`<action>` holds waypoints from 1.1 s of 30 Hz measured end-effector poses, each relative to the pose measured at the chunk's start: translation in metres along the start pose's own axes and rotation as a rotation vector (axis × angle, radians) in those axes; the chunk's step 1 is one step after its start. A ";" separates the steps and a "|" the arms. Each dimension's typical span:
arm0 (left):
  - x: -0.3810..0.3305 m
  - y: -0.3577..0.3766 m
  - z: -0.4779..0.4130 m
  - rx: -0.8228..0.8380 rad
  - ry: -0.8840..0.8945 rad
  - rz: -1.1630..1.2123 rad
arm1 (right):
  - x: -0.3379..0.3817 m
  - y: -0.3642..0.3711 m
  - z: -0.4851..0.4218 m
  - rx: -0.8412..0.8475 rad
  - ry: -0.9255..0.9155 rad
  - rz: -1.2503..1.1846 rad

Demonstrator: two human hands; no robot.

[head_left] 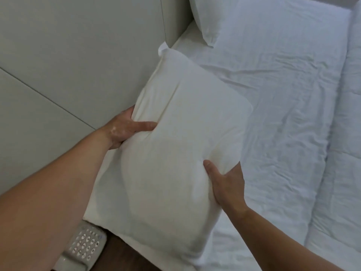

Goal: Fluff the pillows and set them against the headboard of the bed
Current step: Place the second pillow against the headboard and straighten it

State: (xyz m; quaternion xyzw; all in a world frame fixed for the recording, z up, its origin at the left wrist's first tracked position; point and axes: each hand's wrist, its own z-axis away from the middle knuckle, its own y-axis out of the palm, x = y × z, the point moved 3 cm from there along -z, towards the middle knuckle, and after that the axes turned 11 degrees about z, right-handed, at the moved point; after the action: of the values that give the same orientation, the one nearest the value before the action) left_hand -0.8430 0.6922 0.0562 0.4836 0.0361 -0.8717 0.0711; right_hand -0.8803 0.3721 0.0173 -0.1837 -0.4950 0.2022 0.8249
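A cream-white pillow [172,149] is held between both hands at the near corner of the bed, its far end close to the padded headboard [82,55]. My left hand [127,130] grips the pillow's left edge, thumb pressed into the cover. My right hand [224,182] clasps the right edge, thumb on top, fingers hidden underneath. A second white pillow [211,18] leans against the headboard further along the bed.
The wrinkled white sheet [273,114] covers the mattress, with a folded white duvet [341,153] along the right. A grey desk phone [84,247] sits on a dark wooden nightstand [121,257] below the pillow's near corner.
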 end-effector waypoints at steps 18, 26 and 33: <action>0.119 -0.039 -0.071 -0.417 -0.075 -0.432 | -0.031 0.094 -0.088 0.302 0.203 0.478; 0.151 -0.068 0.010 -0.369 -0.319 -0.353 | 0.106 0.060 -0.112 0.360 -0.470 1.427; 0.194 -0.100 0.034 -0.232 -0.440 -0.224 | 0.212 0.176 -0.164 0.693 -0.968 1.271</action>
State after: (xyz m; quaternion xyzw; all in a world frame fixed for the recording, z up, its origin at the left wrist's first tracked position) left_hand -0.9884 0.7693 -0.0910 0.2644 0.1726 -0.9482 0.0350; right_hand -0.6701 0.6142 0.0130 -0.0577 -0.5055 0.8195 0.2639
